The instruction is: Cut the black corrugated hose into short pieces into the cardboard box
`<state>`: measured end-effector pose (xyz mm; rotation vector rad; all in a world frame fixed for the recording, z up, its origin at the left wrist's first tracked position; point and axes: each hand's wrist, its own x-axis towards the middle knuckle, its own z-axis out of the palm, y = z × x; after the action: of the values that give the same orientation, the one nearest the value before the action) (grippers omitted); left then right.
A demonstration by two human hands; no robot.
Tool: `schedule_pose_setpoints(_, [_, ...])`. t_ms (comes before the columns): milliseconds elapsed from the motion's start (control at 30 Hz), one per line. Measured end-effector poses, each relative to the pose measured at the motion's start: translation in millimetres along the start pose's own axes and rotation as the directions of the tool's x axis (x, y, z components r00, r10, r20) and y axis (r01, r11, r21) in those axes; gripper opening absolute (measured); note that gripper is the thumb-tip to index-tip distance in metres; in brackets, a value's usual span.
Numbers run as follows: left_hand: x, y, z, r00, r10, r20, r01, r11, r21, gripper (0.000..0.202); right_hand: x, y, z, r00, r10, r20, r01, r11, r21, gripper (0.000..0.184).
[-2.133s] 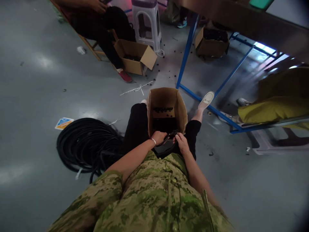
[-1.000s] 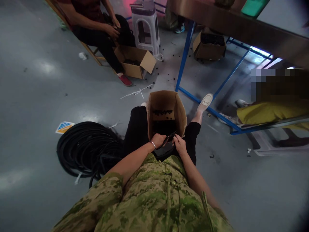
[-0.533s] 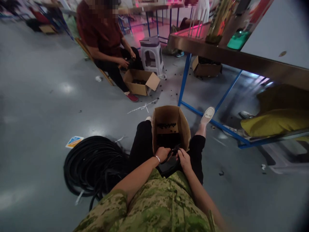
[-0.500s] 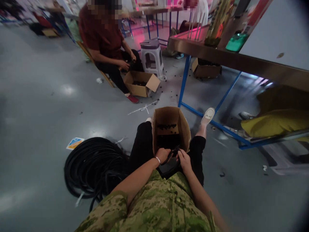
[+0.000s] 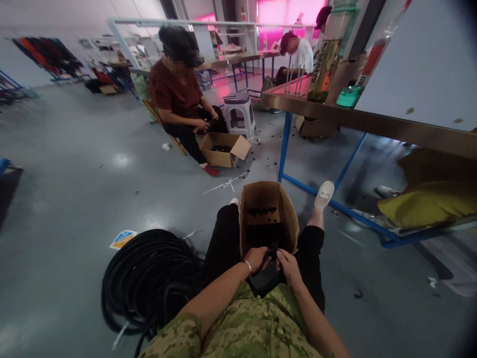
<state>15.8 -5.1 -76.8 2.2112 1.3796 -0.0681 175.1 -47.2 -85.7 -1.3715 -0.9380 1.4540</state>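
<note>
Our left hand [image 5: 257, 258] is curled around a dark piece [image 5: 275, 247], too blurred for us to name, and our right hand [image 5: 289, 267] pinches at its other side. Both hands, with the piece between them, are over the near edge of the open cardboard box [image 5: 261, 191]. A silver bangle [image 5: 248, 266] circles our left wrist. Small black bits [image 5: 263, 211] lie inside the box, against its far side; its bottom is too dark for us to read. Our black trouser legs [image 5: 223, 236] stand on either side of the box. Left of the box, a thick coil of black tubing [image 5: 145, 281] lies on the floor, a blue-and-orange card [image 5: 123, 239] just beside it. Just beyond the box we see a white tie [image 5: 225, 185]. Farther past the box, a co-worker in a dark red shirt [image 5: 169, 97] sits over a second carton [image 5: 219, 159], near a plastic stool [image 5: 238, 107]. To the right beyond the box, a table [image 5: 372, 119] carries a tall bottle [image 5: 326, 59].
</note>
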Motion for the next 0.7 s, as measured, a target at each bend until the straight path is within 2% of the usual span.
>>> schedule_pose_setpoints(233, [0.1, 0.3, -0.9, 0.997, -0.037, 0.065, 0.031, 0.995, 0.093, 0.034, -0.8, -2.1, -3.3, 0.999, -0.033, 0.036, 0.036, 0.996, -0.079, 0.045])
schedule_pose_setpoints(333, [1.3, -0.2, -0.4, 0.998, -0.039, 0.058, 0.031, 0.990, 0.139, 0.038, 0.4, -1.1, -3.3, 0.998, -0.061, 0.026, 0.062, 0.995, -0.080, 0.047])
schedule_pose_setpoints(533, [2.2, 0.7, -2.6, 1.000, -0.022, 0.021, 0.018, 0.988, 0.156, 0.039, 0.6, 0.1, -2.1, 0.999, -0.036, -0.006, 0.036, 0.999, -0.005, 0.048])
schedule_pose_setpoints(700, [2.3, 4.2, -9.7, 0.994, -0.112, 0.002, 0.111, 0.988, 0.106, 0.036, -3.5, -6.0, -1.3, 0.999, 0.050, 0.006, -0.051, 0.990, 0.131, 0.057])
